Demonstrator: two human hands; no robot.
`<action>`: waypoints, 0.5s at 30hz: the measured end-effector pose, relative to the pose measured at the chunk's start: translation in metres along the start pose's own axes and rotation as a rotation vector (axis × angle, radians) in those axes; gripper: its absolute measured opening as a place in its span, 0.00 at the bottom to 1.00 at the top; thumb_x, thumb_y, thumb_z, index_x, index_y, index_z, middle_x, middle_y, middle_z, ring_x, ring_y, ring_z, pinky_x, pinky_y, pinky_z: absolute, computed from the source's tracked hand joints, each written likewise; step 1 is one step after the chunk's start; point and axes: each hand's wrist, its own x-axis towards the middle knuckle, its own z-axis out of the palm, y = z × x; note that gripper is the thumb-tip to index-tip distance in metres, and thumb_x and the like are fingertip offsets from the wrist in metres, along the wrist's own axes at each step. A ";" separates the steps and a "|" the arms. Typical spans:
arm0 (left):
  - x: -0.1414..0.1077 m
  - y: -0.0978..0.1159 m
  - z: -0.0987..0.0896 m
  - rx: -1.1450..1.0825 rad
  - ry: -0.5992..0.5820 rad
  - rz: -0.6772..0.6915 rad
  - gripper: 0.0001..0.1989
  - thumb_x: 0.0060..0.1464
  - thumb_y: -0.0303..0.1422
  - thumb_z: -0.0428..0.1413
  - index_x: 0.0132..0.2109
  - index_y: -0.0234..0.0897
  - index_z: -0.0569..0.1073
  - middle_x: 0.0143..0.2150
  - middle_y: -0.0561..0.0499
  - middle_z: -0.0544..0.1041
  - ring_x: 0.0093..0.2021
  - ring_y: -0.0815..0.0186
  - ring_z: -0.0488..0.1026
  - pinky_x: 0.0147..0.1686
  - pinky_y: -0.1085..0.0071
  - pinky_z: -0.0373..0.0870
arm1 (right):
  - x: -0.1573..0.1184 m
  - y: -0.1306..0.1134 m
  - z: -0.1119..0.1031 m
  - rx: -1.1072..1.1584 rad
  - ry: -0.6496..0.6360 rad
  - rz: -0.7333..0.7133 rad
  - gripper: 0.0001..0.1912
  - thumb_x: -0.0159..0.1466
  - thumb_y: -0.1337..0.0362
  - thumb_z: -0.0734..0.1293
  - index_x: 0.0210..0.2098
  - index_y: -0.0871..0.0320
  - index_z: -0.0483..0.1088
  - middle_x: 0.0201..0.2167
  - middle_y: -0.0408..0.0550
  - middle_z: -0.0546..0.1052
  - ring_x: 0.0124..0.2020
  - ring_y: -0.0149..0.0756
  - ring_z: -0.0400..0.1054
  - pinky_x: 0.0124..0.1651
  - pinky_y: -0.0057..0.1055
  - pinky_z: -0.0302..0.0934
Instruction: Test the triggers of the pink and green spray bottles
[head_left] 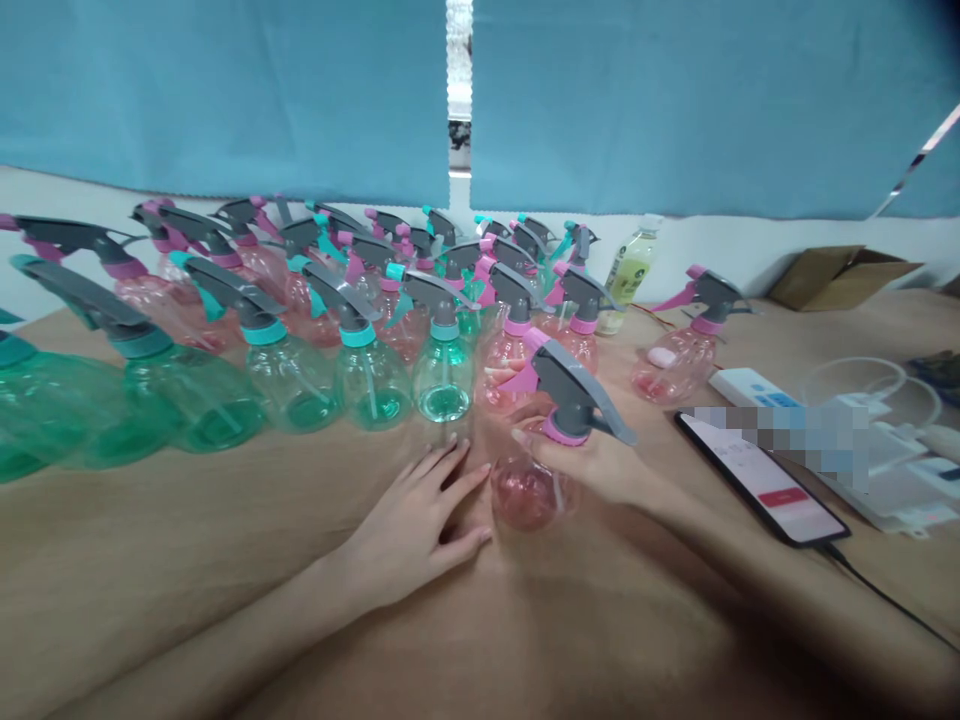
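My right hand (592, 462) is wrapped round the neck of a pink spray bottle (529, 495) with a grey and pink trigger head. The bottle stands upright on the table, its trigger pointing left. Just left of it, my left hand (424, 520) lies flat on the tabletop with fingers spread, holding nothing. Beyond the left hand is a front row of green spray bottles, the nearest a clear green spray bottle (444, 385). Directly behind the held bottle stands another pink spray bottle (504, 365), partly hidden by it and by my fingers.
Several more pink and green spray bottles crowd the back left. A lone pink spray bottle (679, 365) stands right, near a labelled drink bottle (630, 275). A phone (765, 480) on a cable, a white power strip (750, 390) and a cardboard box (832, 280) lie further right.
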 end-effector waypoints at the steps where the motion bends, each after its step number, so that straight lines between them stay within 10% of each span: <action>1: 0.000 0.000 0.000 -0.004 0.001 0.000 0.30 0.61 0.50 0.47 0.64 0.39 0.59 0.68 0.41 0.53 0.67 0.52 0.49 0.60 0.51 0.52 | 0.000 0.000 0.000 0.022 0.001 0.013 0.15 0.59 0.62 0.62 0.46 0.53 0.67 0.32 0.43 0.75 0.36 0.38 0.72 0.41 0.37 0.69; 15: 0.000 0.000 0.000 -0.036 0.012 -0.015 0.30 0.61 0.50 0.48 0.64 0.39 0.60 0.68 0.42 0.53 0.66 0.50 0.50 0.61 0.51 0.52 | 0.004 -0.012 -0.007 -0.022 -0.025 -0.017 0.04 0.54 0.66 0.61 0.28 0.52 0.67 0.28 0.42 0.74 0.33 0.37 0.71 0.38 0.35 0.69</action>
